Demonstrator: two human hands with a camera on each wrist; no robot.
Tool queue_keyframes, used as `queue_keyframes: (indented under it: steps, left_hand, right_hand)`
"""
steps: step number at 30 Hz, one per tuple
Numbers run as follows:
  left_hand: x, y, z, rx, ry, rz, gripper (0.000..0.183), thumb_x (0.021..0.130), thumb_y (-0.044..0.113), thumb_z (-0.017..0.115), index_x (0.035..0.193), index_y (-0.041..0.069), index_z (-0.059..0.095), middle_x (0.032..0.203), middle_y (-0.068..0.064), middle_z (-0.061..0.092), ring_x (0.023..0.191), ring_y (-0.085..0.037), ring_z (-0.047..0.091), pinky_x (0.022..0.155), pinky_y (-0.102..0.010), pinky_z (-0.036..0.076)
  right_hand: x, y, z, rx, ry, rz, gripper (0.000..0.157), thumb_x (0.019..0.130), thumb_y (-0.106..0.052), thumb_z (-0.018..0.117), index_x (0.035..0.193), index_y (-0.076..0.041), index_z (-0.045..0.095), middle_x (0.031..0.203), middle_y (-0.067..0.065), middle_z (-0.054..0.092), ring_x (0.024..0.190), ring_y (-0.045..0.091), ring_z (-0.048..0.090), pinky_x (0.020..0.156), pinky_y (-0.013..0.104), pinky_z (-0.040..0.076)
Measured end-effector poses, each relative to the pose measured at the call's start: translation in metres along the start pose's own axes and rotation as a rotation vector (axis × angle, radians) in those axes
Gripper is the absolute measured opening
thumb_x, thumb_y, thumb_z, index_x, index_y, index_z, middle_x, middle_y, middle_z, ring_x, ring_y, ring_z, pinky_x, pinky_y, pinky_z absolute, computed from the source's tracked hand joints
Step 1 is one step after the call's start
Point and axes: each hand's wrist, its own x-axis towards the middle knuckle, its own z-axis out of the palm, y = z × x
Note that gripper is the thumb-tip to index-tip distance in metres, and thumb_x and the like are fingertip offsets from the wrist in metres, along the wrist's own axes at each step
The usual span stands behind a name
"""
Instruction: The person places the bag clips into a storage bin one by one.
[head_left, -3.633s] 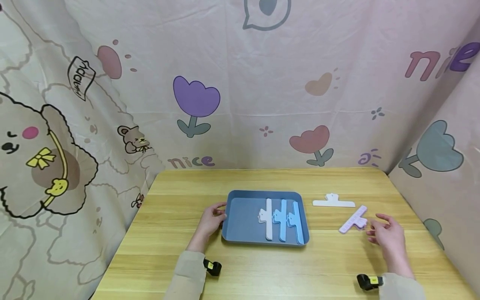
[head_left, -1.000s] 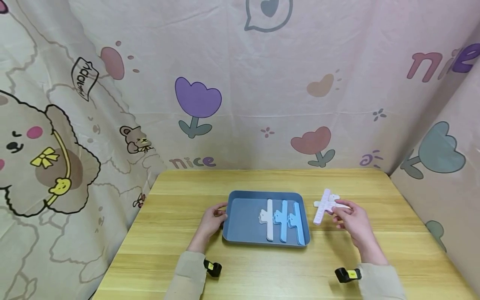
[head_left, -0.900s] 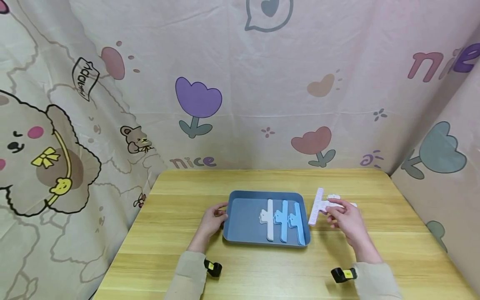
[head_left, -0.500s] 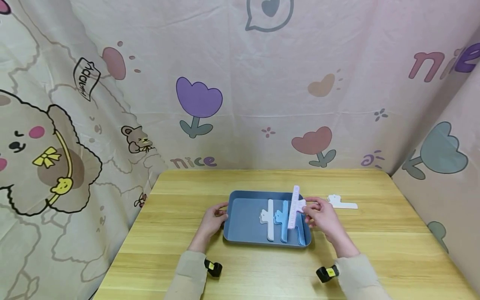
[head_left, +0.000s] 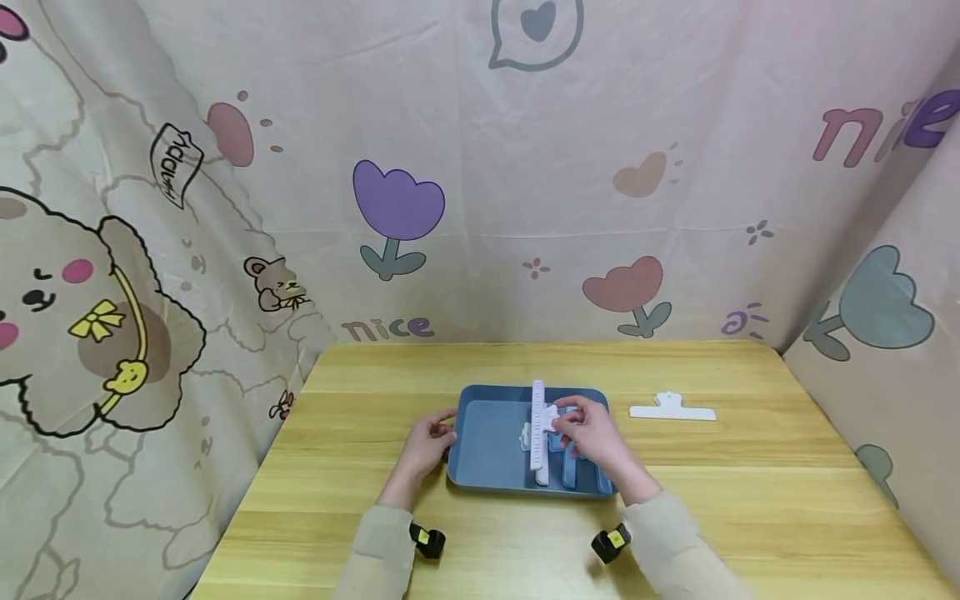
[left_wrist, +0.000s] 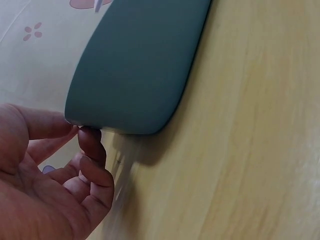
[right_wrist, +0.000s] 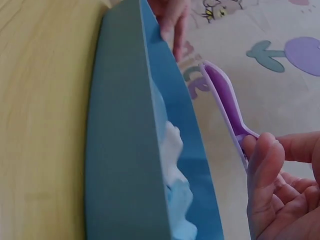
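Over the blue-grey tray [head_left: 487, 442], my right hand [head_left: 594, 432] pinches a lilac bag clip [head_left: 537, 425] by its grip end, with the long bar to the left. The right wrist view shows this clip [right_wrist: 225, 97] above the tray's rim, between thumb and fingers. Below it in the tray lies a white clip [head_left: 542, 477], partly covered. Two blue clips, one nearer [head_left: 569, 473] and one at the right wall [head_left: 603, 480], are partly hidden by my hand. My left hand [head_left: 426, 443] holds the tray's left edge, thumb and fingertips at the rim [left_wrist: 75, 124].
A second white clip [head_left: 672, 412] lies on the wooden table [head_left: 750, 500] to the right of the tray. A patterned curtain [head_left: 487, 292] stands behind and on both sides of the table. Black cameras sit on both wrists, the right one [head_left: 611, 543] near the tray's front.
My right hand has picked the lilac clip up from the table at right and carried it left over the tray, with the clip's bar now nearly upright in view. The left hand stays put.
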Motion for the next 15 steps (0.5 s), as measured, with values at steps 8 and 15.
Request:
queue_keyframes:
  steps: [8, 15]
  left_hand:
    - [-0.001, 0.001, 0.001, 0.014, 0.001, -0.002, 0.042, 0.092, -0.008, 0.058, 0.133, -0.002, 0.058, 0.093, -0.012, 0.057, 0.08, -0.021, 0.054, 0.061, -0.029, 0.047]
    - [-0.002, 0.002, 0.001, 0.007, 0.013, -0.01, 0.042, 0.091, -0.008, 0.058, 0.133, -0.002, 0.058, 0.094, -0.013, 0.057, 0.083, -0.022, 0.054, 0.064, -0.03, 0.047]
  right_hand:
    - [0.008, -0.003, 0.033, -0.003, -0.032, 0.008, 0.033, 0.094, -0.004, 0.061, 0.127, 0.002, 0.056, 0.084, 0.012, 0.064, 0.061, 0.022, 0.061, 0.051, 0.032, 0.053]
    - [0.014, -0.005, 0.061, -0.039, -0.095, -0.004, 0.032, 0.095, -0.006, 0.062, 0.125, 0.003, 0.056, 0.085, 0.015, 0.066, 0.059, 0.019, 0.062, 0.05, 0.031, 0.054]
